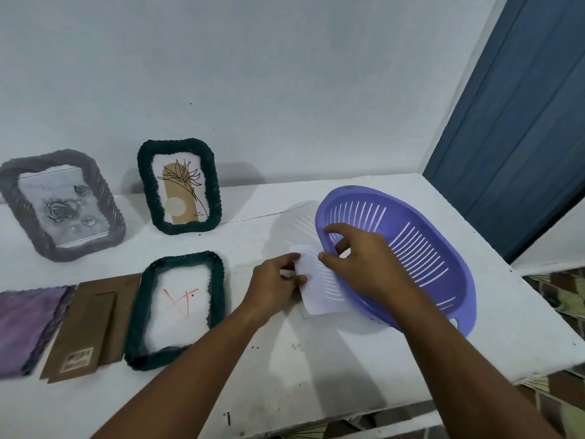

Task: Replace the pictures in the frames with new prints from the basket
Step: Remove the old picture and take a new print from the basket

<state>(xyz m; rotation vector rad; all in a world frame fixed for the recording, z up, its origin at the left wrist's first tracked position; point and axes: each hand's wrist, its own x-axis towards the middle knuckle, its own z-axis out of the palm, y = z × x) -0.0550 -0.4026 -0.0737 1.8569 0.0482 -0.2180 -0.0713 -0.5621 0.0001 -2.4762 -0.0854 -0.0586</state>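
Note:
A white print [319, 280] lies half under the tilted rim of the purple slotted basket [421, 248]. My left hand [275, 283] pinches the print's left edge. My right hand [364, 261] grips the basket's near rim, thumb and fingers also touching the print. A dark green frame [144, 312] lies flat on the table, holding a white sheet with red lines. Another green frame [179, 186] stands against the wall with a plant drawing. A grey frame [60, 204] with a rose picture leans at the left.
Two brown backing boards [85, 324] lie left of the flat frame. A purple picture [22, 321] sits at the far left edge. The white table [316, 375] ends close on the right and front; a blue door [522, 122] stands at the right.

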